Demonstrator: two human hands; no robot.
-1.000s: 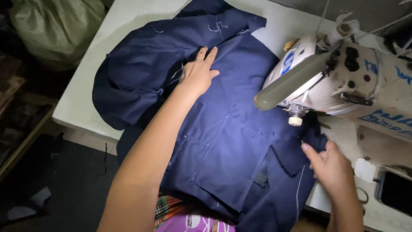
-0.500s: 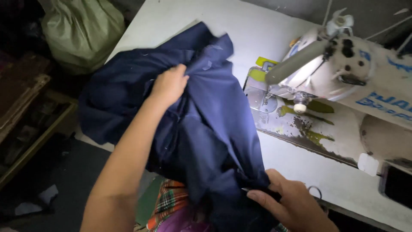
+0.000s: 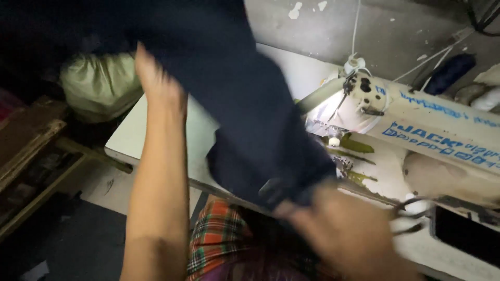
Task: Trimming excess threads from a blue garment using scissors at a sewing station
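Both hands (image 3: 156, 83) lift navy garment (image 3: 250, 104) off table edge (image 3: 151, 156).

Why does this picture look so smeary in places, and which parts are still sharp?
In the head view, motion blur smears the right hand and the lifted navy fabric, whose top is lost in darkness; the left hand is softer too. The white sewing machine is fairly sharp, with brighter light near its needle.

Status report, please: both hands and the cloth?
Left hand raised, gripping navy garment. Right hand blurred, holding its lower edge. Garment lifted off white table, beside sewing machine.
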